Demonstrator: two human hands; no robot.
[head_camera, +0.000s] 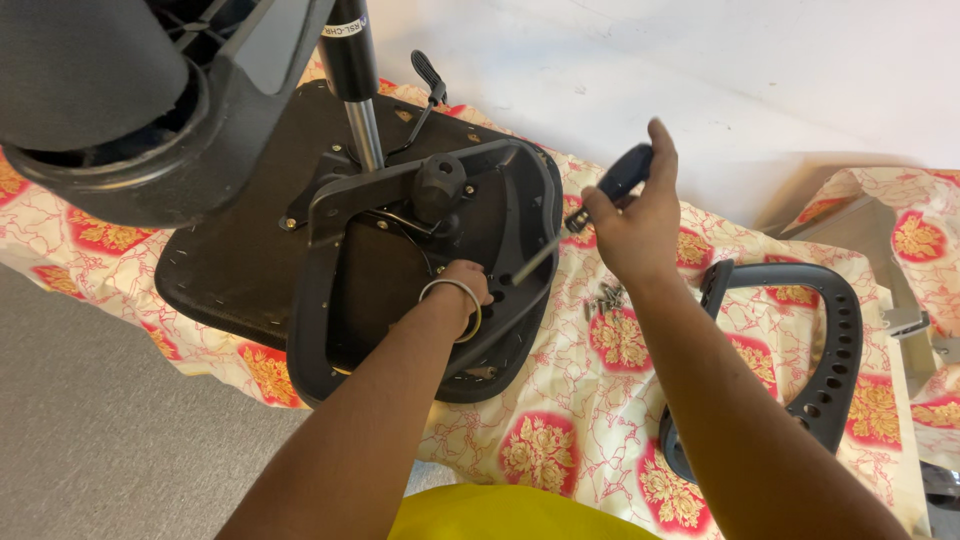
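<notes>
An upturned black office chair seat (230, 260) lies on a floral cloth. A black armrest frame (520, 200) is laid over its underside around the metal mechanism and knob (440, 185). My left hand (465, 285), with a metal bangle on the wrist, presses down on the frame's near side by its holes. My right hand (630, 215) grips a screwdriver (585, 215) by its dark handle; the shaft slants down to the frame close to my left fingers.
A second black armrest (820, 350) lies on the cloth (560, 440) at right. Several loose screws (605, 298) sit between the two armrests. The chair's gas cylinder (355, 90) and base (150, 110) rise at top left. Grey floor at left, white wall behind.
</notes>
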